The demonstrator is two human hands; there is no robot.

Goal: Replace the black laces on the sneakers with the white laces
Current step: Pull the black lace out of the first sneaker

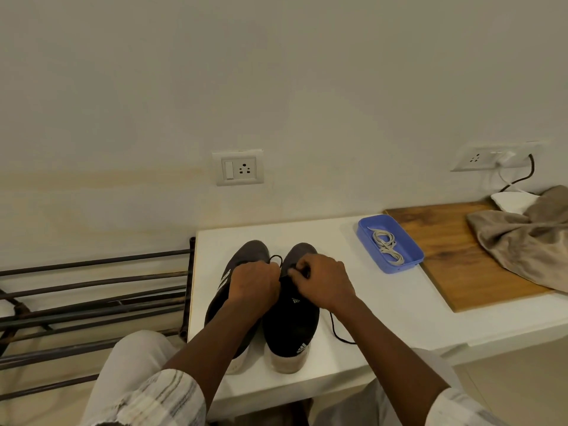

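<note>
The thin black lace (336, 332) is pinched by left hand (255, 284) and right hand (322, 281) atop the right-side dark fabric sneaker (292, 321) on the white table (384, 302), likely for unthreading. Flat white laces (385, 245) are kept ready nearby in a blue plastic tray (408, 259).

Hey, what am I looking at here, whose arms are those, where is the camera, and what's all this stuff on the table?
No machine here: a person wears one camera on the head, looking down at their own arms. The left hand and right hand both pinch the black lace over a pair of dark sneakers on a white table. A blue tray to the right holds the white laces. Beyond it lie a wooden board and a crumpled cloth.
</note>
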